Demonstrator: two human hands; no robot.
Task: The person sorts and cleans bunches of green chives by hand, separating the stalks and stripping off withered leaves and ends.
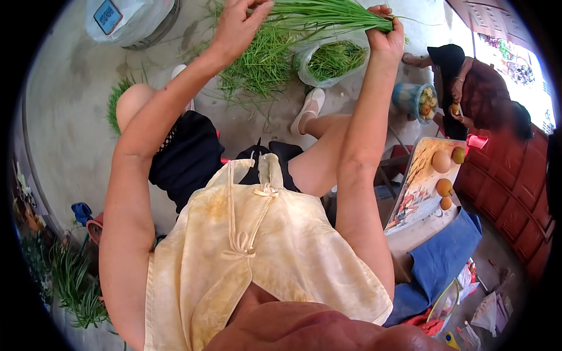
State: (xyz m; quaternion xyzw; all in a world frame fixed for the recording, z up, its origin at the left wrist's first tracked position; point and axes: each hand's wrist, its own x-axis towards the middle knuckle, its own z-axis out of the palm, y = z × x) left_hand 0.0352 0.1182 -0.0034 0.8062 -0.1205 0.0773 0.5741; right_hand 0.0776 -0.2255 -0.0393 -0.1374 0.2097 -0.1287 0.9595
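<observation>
My right hand point(386, 34) is closed round the cut end of a bundle of long green stalks point(328, 16), whose leaves stretch to the left. Near the top edge, to the left of the bundle, is my left hand point(241, 24); its fingers are bent near one another, and whether they pinch anything is too small to make out. Below the hands a loose heap of green stalks point(257, 65) lies on the floor. Beside the heap stands a clear plastic bag point(302, 69) with short green pieces inside.
A white-lined bin point(132, 20) is at the upper left. On the right, a person point(489, 88) bends beside a blue bucket point(404, 96) of round produce. A small table point(404, 199) holds several round fruits. Potted plants point(79, 281) stand lower left.
</observation>
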